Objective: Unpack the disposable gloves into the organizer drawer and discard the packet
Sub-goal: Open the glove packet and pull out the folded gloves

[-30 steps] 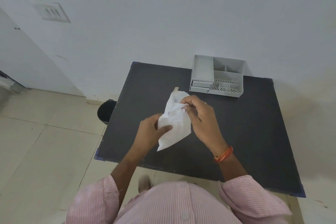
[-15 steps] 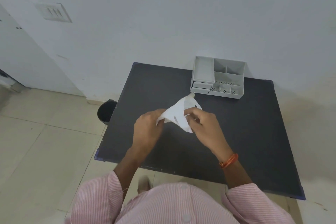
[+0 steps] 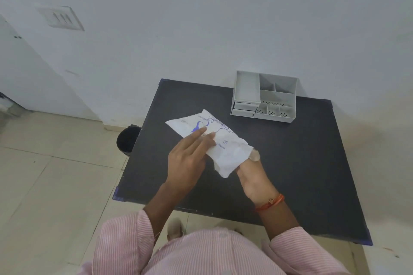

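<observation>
A white glove packet (image 3: 225,147) with blue print lies stretched over the middle of the black table (image 3: 301,174). My left hand (image 3: 190,156) rests on its upper left part, fingers laid flat over the print. My right hand (image 3: 252,174) is pushed into the packet's open lower end, so its fingers are hidden inside; only a thumb tip shows at the edge. The grey organizer (image 3: 264,96) stands at the table's far side, with its two small drawers at its front left shut. No gloves are visible outside the packet.
A black bin (image 3: 127,138) stands on the tiled floor just left of the table. A white wall runs behind the table, with a switch plate (image 3: 60,17) at upper left. My pink striped shirt fills the bottom.
The packet has gone from being held up crumpled between both hands to lying stretched out flat. My right hand has slid into its open end and my left now presses on top.
</observation>
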